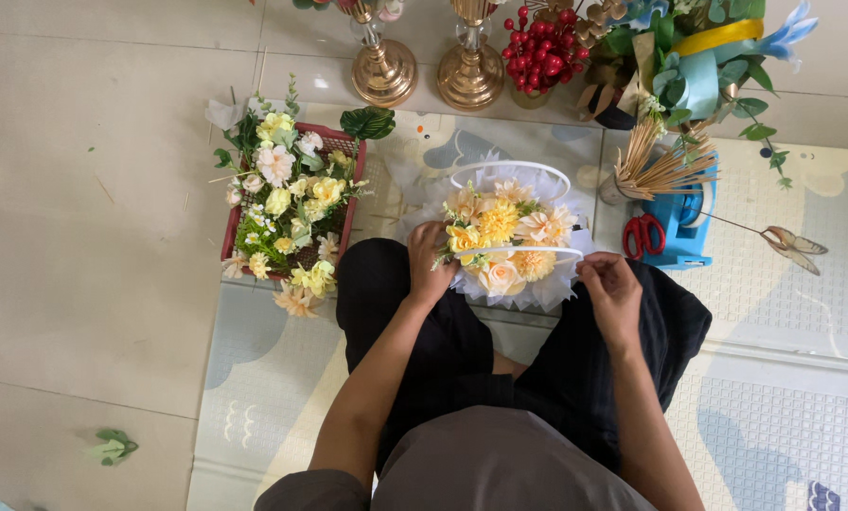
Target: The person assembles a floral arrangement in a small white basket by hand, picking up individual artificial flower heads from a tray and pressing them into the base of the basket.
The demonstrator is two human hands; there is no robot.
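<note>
A white-frilled flower arrangement [505, 237] of yellow, peach and cream blooms with a white hoop handle [509, 168] rests on the floor mat against my knees. My left hand [431, 262] grips a yellow flower at the arrangement's left side. My right hand [610, 289] pinches the white rim at its right edge, fingers closed on it. Both forearms reach over my black-trousered legs.
A red basket [342, 227] of loose yellow and white artificial flowers sits to the left. Behind stand two gold vase bases [383, 71], red berries [542, 47], a cup of wooden sticks [653, 166], red scissors [643, 234] on a blue tray, and ribboned foliage.
</note>
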